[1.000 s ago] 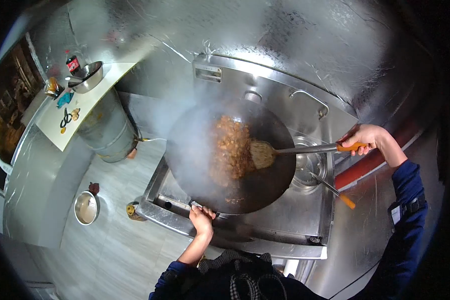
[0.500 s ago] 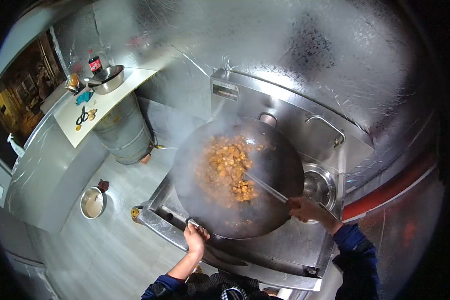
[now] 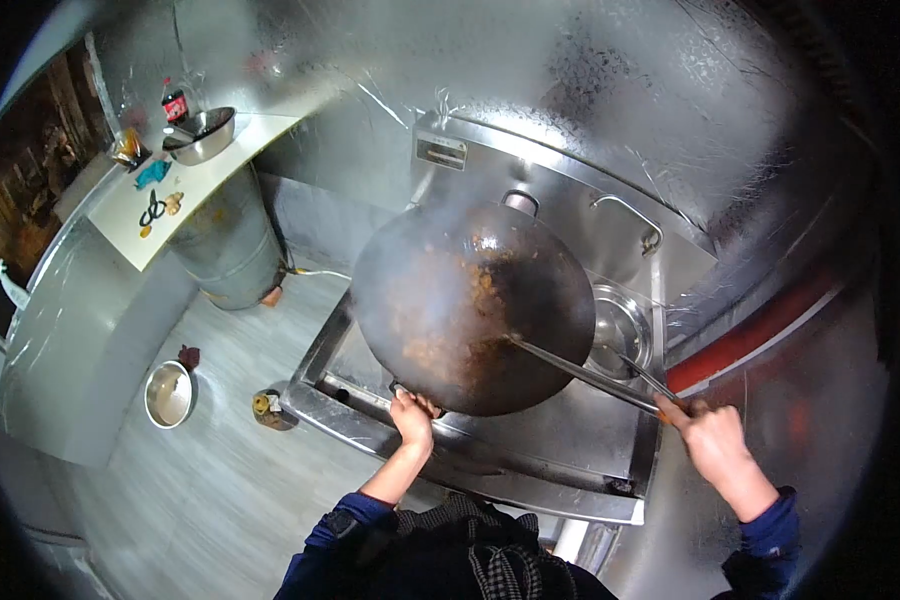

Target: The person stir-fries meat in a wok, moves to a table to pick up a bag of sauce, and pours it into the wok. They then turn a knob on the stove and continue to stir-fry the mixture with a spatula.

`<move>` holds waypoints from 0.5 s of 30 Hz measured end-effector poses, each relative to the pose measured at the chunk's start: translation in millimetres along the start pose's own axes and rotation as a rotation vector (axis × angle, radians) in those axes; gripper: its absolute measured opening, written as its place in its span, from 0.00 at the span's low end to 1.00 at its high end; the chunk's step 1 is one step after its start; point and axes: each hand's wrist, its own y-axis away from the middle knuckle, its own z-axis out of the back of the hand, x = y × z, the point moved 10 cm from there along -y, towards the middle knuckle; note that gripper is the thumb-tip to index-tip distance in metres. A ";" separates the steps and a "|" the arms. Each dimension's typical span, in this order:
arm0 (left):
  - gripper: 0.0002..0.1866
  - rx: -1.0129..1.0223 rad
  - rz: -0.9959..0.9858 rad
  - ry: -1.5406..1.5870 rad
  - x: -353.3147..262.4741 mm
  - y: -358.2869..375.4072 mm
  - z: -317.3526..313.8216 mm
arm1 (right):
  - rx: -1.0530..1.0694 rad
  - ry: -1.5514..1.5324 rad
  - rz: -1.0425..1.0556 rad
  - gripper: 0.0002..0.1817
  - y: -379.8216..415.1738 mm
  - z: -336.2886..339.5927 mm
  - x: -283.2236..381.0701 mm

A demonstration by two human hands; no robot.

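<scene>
A large dark wok (image 3: 555,290) on the steel stove holds browned chunks of food (image 3: 425,345), partly veiled by thick steam. My left hand (image 3: 413,412) is closed around the handle at the wok's near edge. To the right, my right hand (image 3: 715,440) grips a long-handled metal cooking utensil (image 3: 590,375), whose head is hidden among the food. A second, thinner metal handle (image 3: 650,377) runs from the round steel basin (image 3: 642,325) up to my right fingers; I cannot tell whether they hold it too.
A curved faucet (image 3: 635,205) stands behind the basin. At left, a counter (image 3: 135,245) carries a steel bowl (image 3: 210,145), a cola bottle (image 3: 173,103) and a teal cloth (image 3: 152,174). A metal drum (image 3: 232,255) is beneath it; a steel pot (image 3: 170,395) sits on the floor.
My right hand has moved right and toward me, drawing the utensil back. The thinner handle now shows beside it. Steam covers more of the food; my left hand keeps its hold.
</scene>
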 end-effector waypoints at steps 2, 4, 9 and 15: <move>0.14 0.026 -0.020 0.039 0.6 -0.9 -0.9 | -0.038 0.037 0.051 0.25 15.9 29.0 10.0; 0.14 0.036 -0.003 0.083 3.9 -3.6 -1.7 | 0.136 0.251 0.160 0.26 29.0 20.0 29.3; 0.14 0.036 -0.027 0.043 4.8 -4.8 -2.8 | 0.162 0.017 0.059 0.19 -53.6 -74.3 84.7; 0.15 -0.001 0.013 -0.009 -3.7 -2.8 -6.7 | 0.012 -0.429 0.011 0.15 -147.4 -70.1 20.5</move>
